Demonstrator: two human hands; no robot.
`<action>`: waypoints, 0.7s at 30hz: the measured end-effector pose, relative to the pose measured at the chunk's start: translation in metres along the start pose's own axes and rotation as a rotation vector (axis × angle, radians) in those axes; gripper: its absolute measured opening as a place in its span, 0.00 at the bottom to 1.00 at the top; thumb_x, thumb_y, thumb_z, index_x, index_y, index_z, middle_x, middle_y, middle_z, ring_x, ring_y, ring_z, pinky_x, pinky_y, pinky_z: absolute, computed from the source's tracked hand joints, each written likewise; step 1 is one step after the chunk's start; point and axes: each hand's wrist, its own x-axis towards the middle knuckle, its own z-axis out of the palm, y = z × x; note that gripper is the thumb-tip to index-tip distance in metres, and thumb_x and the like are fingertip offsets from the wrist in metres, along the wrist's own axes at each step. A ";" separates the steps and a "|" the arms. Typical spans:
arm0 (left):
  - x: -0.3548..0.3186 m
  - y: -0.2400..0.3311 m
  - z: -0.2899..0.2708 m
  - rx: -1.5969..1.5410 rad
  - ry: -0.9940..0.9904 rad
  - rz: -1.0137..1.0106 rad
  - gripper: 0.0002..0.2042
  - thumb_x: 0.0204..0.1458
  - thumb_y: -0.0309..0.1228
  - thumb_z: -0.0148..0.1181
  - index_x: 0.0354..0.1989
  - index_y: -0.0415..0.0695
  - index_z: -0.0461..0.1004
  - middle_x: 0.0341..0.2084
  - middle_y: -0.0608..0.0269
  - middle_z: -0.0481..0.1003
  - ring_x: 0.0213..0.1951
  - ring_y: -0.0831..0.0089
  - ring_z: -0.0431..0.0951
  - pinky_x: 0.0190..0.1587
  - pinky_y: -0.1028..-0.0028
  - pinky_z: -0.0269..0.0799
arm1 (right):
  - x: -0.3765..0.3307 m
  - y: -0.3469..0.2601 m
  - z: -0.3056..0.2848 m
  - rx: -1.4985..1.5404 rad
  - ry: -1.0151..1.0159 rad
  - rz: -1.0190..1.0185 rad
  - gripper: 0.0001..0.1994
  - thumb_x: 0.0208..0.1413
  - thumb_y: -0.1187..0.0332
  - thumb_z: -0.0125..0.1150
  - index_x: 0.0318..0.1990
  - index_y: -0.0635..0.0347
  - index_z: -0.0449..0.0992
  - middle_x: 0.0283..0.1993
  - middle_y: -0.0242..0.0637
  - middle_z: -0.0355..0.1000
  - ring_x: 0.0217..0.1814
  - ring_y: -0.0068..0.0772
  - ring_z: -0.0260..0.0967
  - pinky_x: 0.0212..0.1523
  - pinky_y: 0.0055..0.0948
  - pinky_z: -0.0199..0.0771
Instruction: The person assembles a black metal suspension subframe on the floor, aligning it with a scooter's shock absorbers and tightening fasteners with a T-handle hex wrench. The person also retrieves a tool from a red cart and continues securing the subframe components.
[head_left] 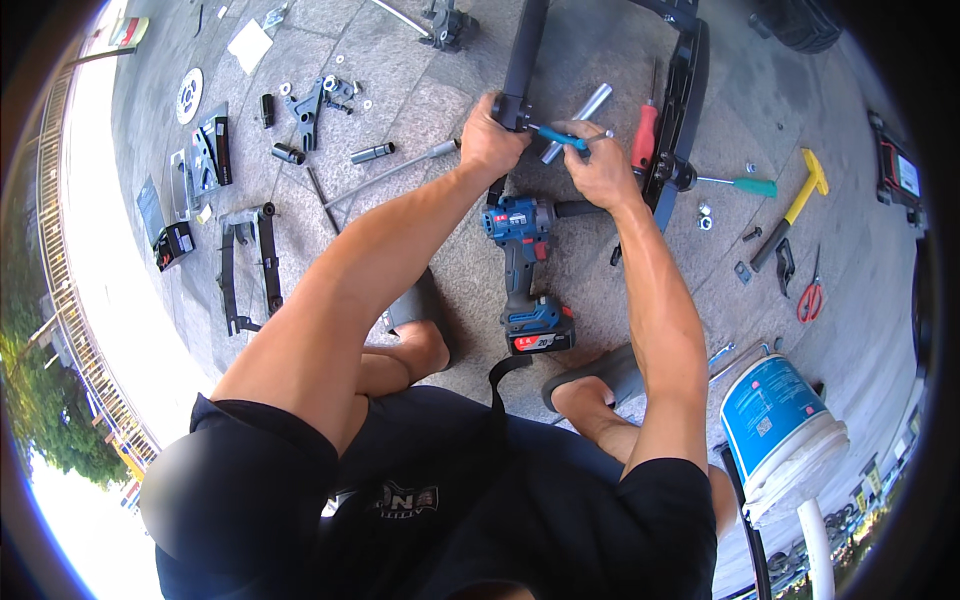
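My left hand (490,142) is closed round the end fitting of a black metal frame (525,55), which reaches up past the top of the view. My right hand (606,176) grips a slim blue-handled tool (562,137), its tip pointing left to the fitting beside my left fingers. Whether the tip touches the fitting is too small to tell. A thin metal piece also shows at the right fingers. Just below both hands lies a blue cordless impact wrench (520,250) with a battery. A silver metal tube (590,108) rests on the ground beyond my right hand.
Right of my hands lie a red-handled screwdriver (645,135), a green-handled screwdriver (752,187), a yellow-headed hammer (800,205) and red-handled scissors (811,300). A blue-and-white bucket (770,410) stands lower right. Leftward are a long bar (385,178), sockets (372,153) and a black bracket (268,255).
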 end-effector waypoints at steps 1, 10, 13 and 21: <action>0.000 0.000 0.000 -0.003 -0.001 -0.002 0.26 0.34 0.28 0.71 0.47 0.43 0.70 0.39 0.53 0.77 0.44 0.58 0.78 0.48 0.67 0.72 | -0.001 0.000 0.000 0.005 -0.013 0.019 0.16 0.51 0.72 0.56 0.48 0.60 0.76 0.45 0.45 0.75 0.50 0.46 0.71 0.52 0.38 0.69; -0.001 -0.001 0.002 -0.012 0.033 0.007 0.26 0.34 0.27 0.72 0.46 0.44 0.71 0.38 0.54 0.77 0.44 0.59 0.78 0.47 0.66 0.72 | -0.004 0.002 0.004 -0.076 0.027 -0.185 0.15 0.51 0.76 0.56 0.47 0.60 0.75 0.48 0.43 0.74 0.52 0.49 0.68 0.52 0.40 0.69; 0.000 -0.006 0.003 -0.013 0.039 0.020 0.25 0.34 0.27 0.71 0.45 0.44 0.71 0.38 0.55 0.77 0.43 0.59 0.79 0.47 0.66 0.73 | -0.003 0.000 0.002 -0.134 0.034 -0.235 0.16 0.53 0.75 0.57 0.50 0.61 0.73 0.49 0.44 0.73 0.53 0.49 0.68 0.51 0.41 0.69; 0.003 -0.006 0.005 -0.031 0.035 0.028 0.25 0.33 0.26 0.71 0.45 0.44 0.71 0.37 0.55 0.78 0.43 0.60 0.79 0.47 0.67 0.73 | 0.008 -0.004 0.018 -0.154 0.177 -0.085 0.09 0.59 0.66 0.53 0.45 0.55 0.76 0.38 0.44 0.75 0.39 0.51 0.73 0.40 0.44 0.73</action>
